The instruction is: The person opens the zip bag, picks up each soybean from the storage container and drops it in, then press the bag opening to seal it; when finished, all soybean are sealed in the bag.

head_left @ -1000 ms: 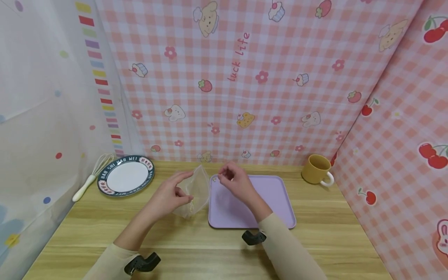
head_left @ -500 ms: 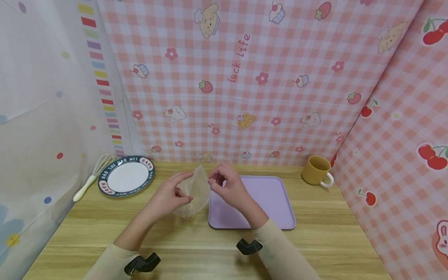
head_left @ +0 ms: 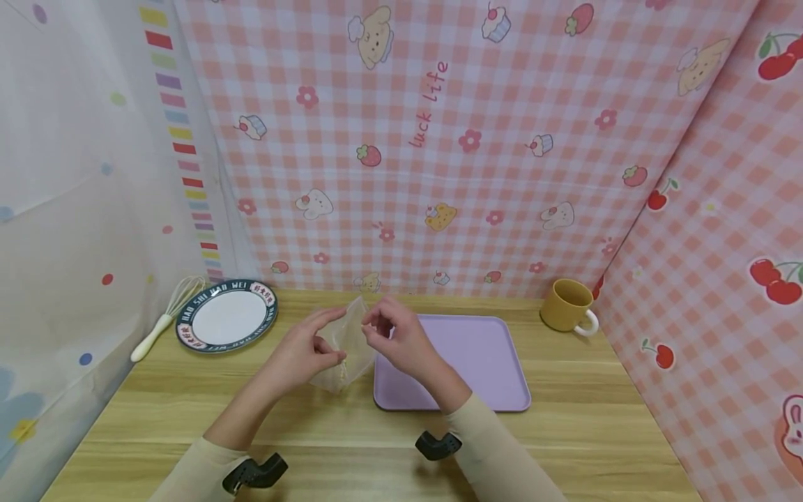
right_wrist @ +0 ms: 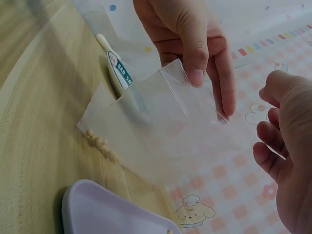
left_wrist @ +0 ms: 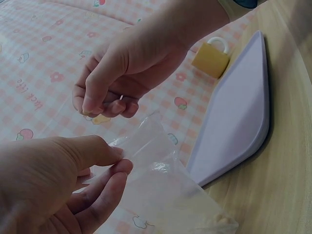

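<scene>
A clear zip bag [head_left: 356,347] hangs open over the table, with several small beige bean-like pieces [right_wrist: 100,144] gathered in its lower corner. My left hand [head_left: 306,353] holds it by the mouth, thumb and fingers spreading the opening. Right at that opening is my right hand [head_left: 400,340], thumb and index finger pinched together. A speck of beige bean [left_wrist: 87,114] shows between those fingertips in the left wrist view. Partly under my right forearm lies a lilac tray [head_left: 477,362]; one beige piece [right_wrist: 169,231] sits on it near its edge in the right wrist view.
A white oval plate [head_left: 228,317] with a dark green rim lies at the back left, a whisk [head_left: 159,322] beside it. At the back right stands a mustard mug [head_left: 564,307] with a white handle. Patterned cloth walls [head_left: 401,174] enclose the wooden table [head_left: 351,446].
My right hand has moved left from the tray's back left corner to the bag's mouth, its fingertips still pinched. My left hand and the bag have stayed in place.
</scene>
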A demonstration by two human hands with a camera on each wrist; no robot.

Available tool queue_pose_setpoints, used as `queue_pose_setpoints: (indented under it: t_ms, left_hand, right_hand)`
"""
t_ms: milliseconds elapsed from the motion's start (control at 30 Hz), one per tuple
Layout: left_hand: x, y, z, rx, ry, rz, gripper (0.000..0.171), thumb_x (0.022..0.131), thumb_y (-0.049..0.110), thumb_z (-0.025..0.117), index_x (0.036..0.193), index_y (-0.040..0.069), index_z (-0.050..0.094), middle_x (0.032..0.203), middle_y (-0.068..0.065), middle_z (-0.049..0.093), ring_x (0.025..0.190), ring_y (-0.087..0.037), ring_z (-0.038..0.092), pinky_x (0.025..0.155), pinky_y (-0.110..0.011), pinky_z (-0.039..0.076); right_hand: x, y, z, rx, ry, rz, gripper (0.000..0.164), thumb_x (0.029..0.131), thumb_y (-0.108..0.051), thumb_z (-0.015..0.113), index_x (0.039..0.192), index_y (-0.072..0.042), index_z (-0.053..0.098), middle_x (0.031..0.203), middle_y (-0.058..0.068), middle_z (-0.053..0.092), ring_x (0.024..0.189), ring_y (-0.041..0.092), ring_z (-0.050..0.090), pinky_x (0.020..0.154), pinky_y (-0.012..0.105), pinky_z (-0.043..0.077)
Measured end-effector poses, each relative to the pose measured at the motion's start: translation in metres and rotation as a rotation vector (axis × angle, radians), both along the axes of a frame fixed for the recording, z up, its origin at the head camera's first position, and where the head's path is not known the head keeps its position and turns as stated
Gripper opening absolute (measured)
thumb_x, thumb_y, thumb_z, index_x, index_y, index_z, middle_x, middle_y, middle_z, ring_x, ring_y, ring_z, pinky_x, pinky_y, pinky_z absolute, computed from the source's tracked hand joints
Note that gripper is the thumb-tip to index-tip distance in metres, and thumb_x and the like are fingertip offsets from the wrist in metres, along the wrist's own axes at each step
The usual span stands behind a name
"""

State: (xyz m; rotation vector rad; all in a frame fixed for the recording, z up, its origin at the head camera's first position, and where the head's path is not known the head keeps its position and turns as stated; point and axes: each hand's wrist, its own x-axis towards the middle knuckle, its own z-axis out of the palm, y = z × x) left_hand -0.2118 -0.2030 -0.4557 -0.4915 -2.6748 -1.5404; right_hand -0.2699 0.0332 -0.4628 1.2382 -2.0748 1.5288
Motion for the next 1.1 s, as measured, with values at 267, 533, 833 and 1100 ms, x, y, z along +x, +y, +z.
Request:
queue_pose_setpoints:
  t_ms: [267, 533, 833, 1100]
  left_hand:
    - [0.000, -0.001, 0.000, 0.002, 0.001, 0.000, 0.079, 0.092, -0.004, 0.086, 0.163, 0.003, 0.051, 0.165, -0.021, 0.047, 0.078, -0.015, 0.074, 0.067, -0.030, 0.064]
    - [0.000, -0.001, -0.001, -0.002, 0.001, -0.003, 0.080, 0.092, -0.004, 0.086, 0.163, 0.002, 0.051, 0.165, -0.020, 0.048, 0.078, -0.016, 0.074, 0.067, -0.030, 0.063]
    - [-0.001, 0.000, -0.001, 0.003, 0.001, 0.002, 0.080, 0.092, -0.004, 0.087, 0.163, 0.004, 0.052, 0.163, -0.019, 0.050, 0.077, -0.016, 0.074, 0.066, -0.030, 0.063]
    - [-0.002, 0.000, -0.002, -0.002, 0.015, 0.009, 0.080, 0.091, -0.006, 0.086, 0.163, 0.004, 0.052, 0.164, -0.021, 0.049, 0.075, -0.016, 0.073, 0.065, -0.029, 0.063]
  right_hand:
    - [0.001, -0.001, 0.001, 0.066, -0.018, -0.039, 0.020, 0.099, 0.003, 0.079, 0.116, -0.006, 0.076, 0.090, 0.003, 0.061, 0.071, 0.010, 0.054, 0.063, 0.024, 0.048]
    - [0.002, 0.001, 0.002, 0.087, -0.036, -0.054, 0.013, 0.100, 0.000, 0.080, 0.112, -0.006, 0.077, 0.092, 0.001, 0.061, 0.072, 0.010, 0.054, 0.064, 0.024, 0.048]
    - [-0.009, 0.014, 0.000, 0.059, -0.144, -0.094, 0.011, 0.102, 0.000, 0.079, 0.111, -0.005, 0.078, 0.092, 0.003, 0.063, 0.075, 0.014, 0.056, 0.066, 0.025, 0.048]
    - [-0.036, 0.032, -0.013, 0.098, -0.230, -0.179, 0.010, 0.101, 0.000, 0.079, 0.111, -0.001, 0.077, 0.089, 0.003, 0.062, 0.077, 0.014, 0.054, 0.066, 0.024, 0.045]
